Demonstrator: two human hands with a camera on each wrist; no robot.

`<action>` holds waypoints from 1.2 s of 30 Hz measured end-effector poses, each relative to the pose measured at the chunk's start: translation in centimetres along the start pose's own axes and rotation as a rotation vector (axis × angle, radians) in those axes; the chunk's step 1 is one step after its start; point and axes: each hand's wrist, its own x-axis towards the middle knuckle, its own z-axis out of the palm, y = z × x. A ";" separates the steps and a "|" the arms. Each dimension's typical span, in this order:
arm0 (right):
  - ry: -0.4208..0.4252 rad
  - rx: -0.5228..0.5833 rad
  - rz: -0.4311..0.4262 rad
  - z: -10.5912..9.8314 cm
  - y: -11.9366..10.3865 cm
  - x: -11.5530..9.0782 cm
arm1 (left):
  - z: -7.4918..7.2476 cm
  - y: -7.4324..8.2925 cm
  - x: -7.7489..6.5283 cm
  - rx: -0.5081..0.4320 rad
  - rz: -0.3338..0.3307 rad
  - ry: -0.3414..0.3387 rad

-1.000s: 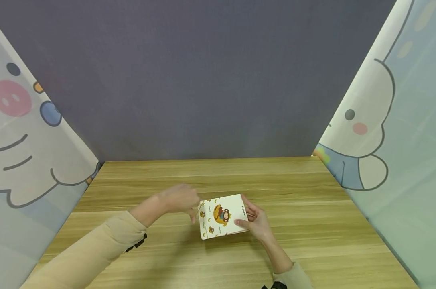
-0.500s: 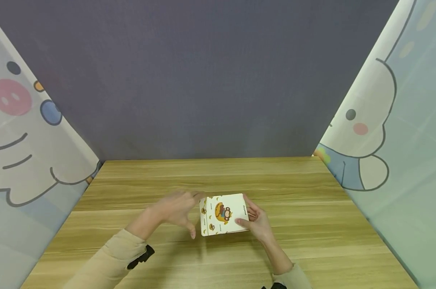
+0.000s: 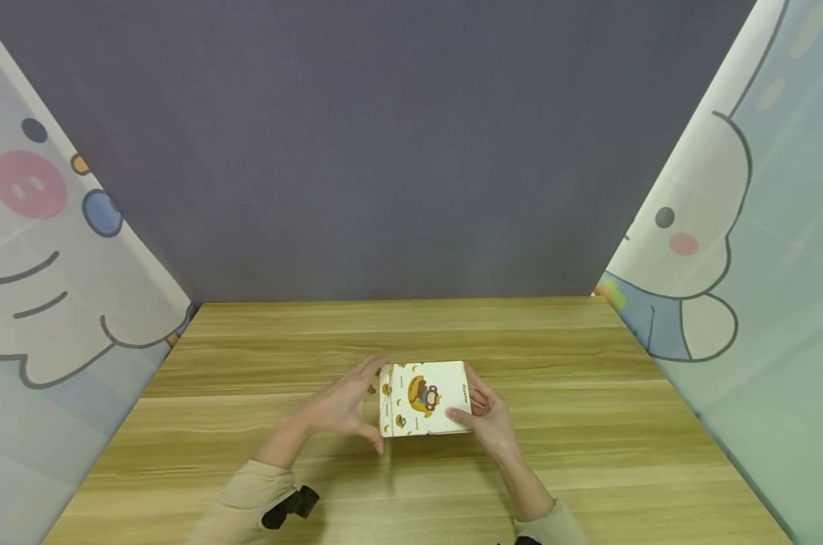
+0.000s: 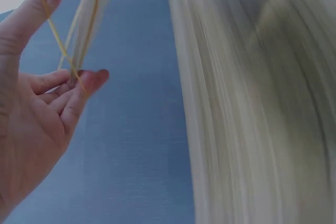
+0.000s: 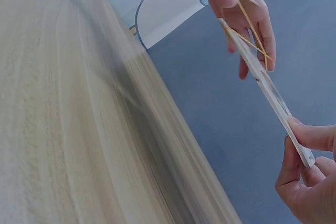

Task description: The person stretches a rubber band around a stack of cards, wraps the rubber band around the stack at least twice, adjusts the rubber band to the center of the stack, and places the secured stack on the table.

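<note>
A small white notebook (image 3: 406,400) with a cartoon monkey and bananas on its cover is held above the table. My right hand (image 3: 495,430) pinches its right edge, thumb on the cover and fingers behind. At the opposite edge my left hand (image 3: 339,405) has its thumb and fingers spread apart. A thin yellow rubber band (image 4: 56,36) stretches between the left thumb and fingers, crossing itself beside the notebook's edge. In the right wrist view the notebook (image 5: 269,90) appears edge-on, and the band (image 5: 254,30) runs from its far end to the left hand.
The wood-grain table (image 3: 411,499) lies below both hands. A dark grey panel (image 3: 397,151) rises behind it, and cloth screens with cartoon animals (image 3: 36,250) flank both sides. Black wrist straps (image 3: 290,507) sit over the beige sleeves.
My left hand has turned and spread its thumb and fingers, shifting slightly right against the notebook's left edge. The notebook has tilted and risen a little in view. My right hand keeps its grip.
</note>
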 end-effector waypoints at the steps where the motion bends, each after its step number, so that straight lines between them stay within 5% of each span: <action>1: -0.005 0.003 -0.014 0.0 0.0 0.0 | 0.2 -0.1 0.1 -0.041 0.008 0.016; 9: -0.007 -0.028 -0.058 -0.1 -0.1 -0.2 | 1.0 -0.3 0.5 -0.207 -0.010 0.130; 17: 0.050 0.041 -0.004 -0.1 -0.3 -0.1 | 1.7 -0.6 0.5 -0.542 -0.047 0.157; 25: 0.045 0.122 -0.001 0.0 -0.6 0.0 | 2.0 -0.8 0.9 -0.869 0.114 0.194; 36: 0.112 0.265 -0.006 0.6 -0.9 -0.3 | 2.8 -0.7 1.0 -1.015 0.239 0.280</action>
